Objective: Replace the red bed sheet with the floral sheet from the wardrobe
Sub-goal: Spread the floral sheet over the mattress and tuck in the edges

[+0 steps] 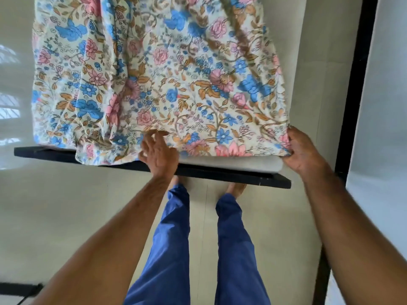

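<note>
The floral sheet [167, 69], cream with blue and pink flowers, lies rumpled over the mattress [242, 162], whose white near edge shows below the cloth. My right hand [302, 150] grips the sheet's near right corner at the mattress corner. My left hand [159, 154] hovers with spread, relaxed fingers over the sheet's near edge, at most touching it. No red sheet is in view.
The dark bed frame [220, 173] runs across in front of my legs and bare feet. A black vertical post [352, 84] and a white wall panel stand to the right. Pale tiled floor [66, 205] spreads left of me.
</note>
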A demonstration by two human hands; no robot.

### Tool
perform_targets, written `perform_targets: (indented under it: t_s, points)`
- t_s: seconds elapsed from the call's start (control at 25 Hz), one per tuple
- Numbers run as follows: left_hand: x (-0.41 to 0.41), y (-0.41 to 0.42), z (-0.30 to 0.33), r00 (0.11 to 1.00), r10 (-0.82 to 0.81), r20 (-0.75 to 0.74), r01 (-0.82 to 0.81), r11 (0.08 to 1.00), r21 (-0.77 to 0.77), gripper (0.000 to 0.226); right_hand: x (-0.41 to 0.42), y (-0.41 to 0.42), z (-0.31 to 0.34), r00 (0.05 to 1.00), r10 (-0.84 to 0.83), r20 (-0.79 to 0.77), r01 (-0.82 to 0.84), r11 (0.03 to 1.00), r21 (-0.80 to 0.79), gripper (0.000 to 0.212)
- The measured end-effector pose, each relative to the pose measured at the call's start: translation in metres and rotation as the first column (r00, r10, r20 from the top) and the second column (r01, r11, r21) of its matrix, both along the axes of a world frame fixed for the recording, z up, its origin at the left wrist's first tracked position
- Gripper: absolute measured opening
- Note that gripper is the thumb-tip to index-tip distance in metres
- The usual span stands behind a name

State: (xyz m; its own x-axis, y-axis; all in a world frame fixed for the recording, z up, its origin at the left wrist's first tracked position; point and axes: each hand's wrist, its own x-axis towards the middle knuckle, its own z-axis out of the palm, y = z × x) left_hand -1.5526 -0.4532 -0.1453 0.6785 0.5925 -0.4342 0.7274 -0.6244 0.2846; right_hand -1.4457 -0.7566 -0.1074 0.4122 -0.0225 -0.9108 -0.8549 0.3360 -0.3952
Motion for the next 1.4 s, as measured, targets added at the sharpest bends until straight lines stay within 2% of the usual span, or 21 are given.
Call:
perform_targets:
  t_s: [0.12,0.16,0.2,0.24,0.32,0.36,0.44,0.52,0.6,0.68,0.72,0.8,0.84,0.96,1.04,1.08,1.12,1.16,1.24,1.32,1.4]
  points:
    - [-0.019,0.002,-0.007,0.893,0.369,-0.258,-0.380,0.925,0.004,0.082,0.009,-0.027,0.012,0.995,0.020,-0.094,-0.027,0.997,-0.074,0.017]
    - [-0.025,0.002,-0.016,0.818,0.505,-0.274,-0.543,0.836,-0.078,0.089,0.009,-0.028,0.013,0.989,0.076,-0.123,-0.084,0.995,-0.061,0.017]
    - [-0.026,0.000,-0.023,0.721,0.642,-0.260,-0.692,0.684,-0.231,0.080,0.009,-0.026,0.014,0.979,0.149,-0.141,-0.156,0.987,-0.034,0.018]
    - [-0.026,-0.006,-0.029,0.606,0.756,-0.248,-0.772,0.483,-0.412,0.055,0.007,-0.022,0.014,0.966,0.214,-0.148,-0.218,0.976,-0.013,0.020]
    - [-0.021,-0.019,-0.028,0.421,0.865,-0.273,-0.739,0.152,-0.657,0.010,0.000,-0.014,0.006,0.953,0.270,-0.136,-0.266,0.963,0.044,0.031]
    - [-0.017,-0.025,-0.027,0.317,0.907,-0.279,-0.694,0.021,-0.720,0.003,-0.003,-0.011,0.003,0.953,0.280,-0.117,-0.270,0.959,0.090,0.042]
    - [-0.009,-0.035,-0.017,0.092,0.947,-0.308,-0.580,-0.201,-0.789,0.008,-0.007,-0.009,-0.003,0.944,0.325,-0.054,-0.308,0.930,0.201,0.066]
    - [-0.013,-0.041,-0.008,-0.049,0.938,-0.344,-0.448,-0.328,-0.832,0.021,-0.009,-0.009,-0.002,0.894,0.447,-0.025,-0.428,0.871,0.241,0.072]
    - [-0.028,-0.044,-0.004,-0.090,0.925,-0.368,-0.410,-0.372,-0.833,0.030,-0.002,-0.014,-0.004,0.728,0.686,-0.008,-0.674,0.718,0.173,0.075]
    - [-0.046,-0.044,-0.010,-0.025,0.931,-0.363,-0.406,-0.341,-0.848,0.034,0.009,-0.016,-0.009,0.498,0.867,-0.002,-0.864,0.496,0.087,0.080]
    - [-0.050,-0.045,-0.012,0.030,0.934,-0.356,-0.400,-0.315,-0.861,0.033,0.015,-0.016,-0.010,0.449,0.893,-0.020,-0.891,0.449,0.071,0.080]
    - [-0.052,-0.041,-0.021,0.095,0.938,-0.335,-0.396,-0.273,-0.877,0.021,0.024,-0.015,-0.008,0.477,0.875,-0.085,-0.875,0.482,0.053,0.057]
    - [-0.051,-0.035,-0.024,0.093,0.945,-0.312,-0.409,-0.250,-0.878,0.016,0.027,-0.015,-0.007,0.487,0.865,-0.116,-0.867,0.496,0.054,0.047]
    - [-0.047,0.013,-0.034,-0.083,0.967,-0.243,-0.394,-0.256,-0.883,0.023,0.028,-0.019,0.003,0.529,0.831,-0.172,-0.806,0.555,0.205,0.044]
    - [-0.044,0.050,-0.036,-0.186,0.961,-0.204,-0.380,-0.262,-0.887,0.024,0.027,-0.022,0.008,0.561,0.800,-0.212,-0.758,0.599,0.258,0.060]
    - [-0.042,0.060,-0.036,-0.169,0.971,-0.167,-0.425,-0.225,-0.877,0.021,0.024,-0.020,0.005,0.571,0.792,-0.217,-0.746,0.610,0.268,0.058]
    - [-0.041,0.062,-0.033,-0.103,0.986,-0.132,-0.500,-0.166,-0.850,0.014,0.020,-0.011,0.006,0.599,0.775,-0.200,-0.727,0.632,0.268,0.045]
    - [-0.042,0.055,-0.031,-0.017,0.993,-0.115,-0.573,-0.104,-0.813,0.011,0.013,0.003,0.005,0.647,0.742,-0.178,-0.689,0.668,0.282,0.033]
    - [-0.048,0.021,-0.029,0.120,0.980,-0.161,-0.664,-0.042,-0.746,0.016,-0.006,0.040,-0.004,0.788,0.604,-0.118,-0.549,0.776,0.309,0.030]
    - [-0.059,-0.018,-0.031,0.130,0.960,-0.248,-0.669,-0.100,-0.737,0.016,-0.029,0.082,-0.016,0.899,0.432,-0.075,-0.390,0.866,0.314,0.029]
    - [-0.065,-0.040,-0.032,0.047,0.953,-0.300,-0.644,-0.201,-0.738,0.014,-0.053,0.121,-0.025,0.928,0.371,-0.022,-0.357,0.907,0.222,0.012]
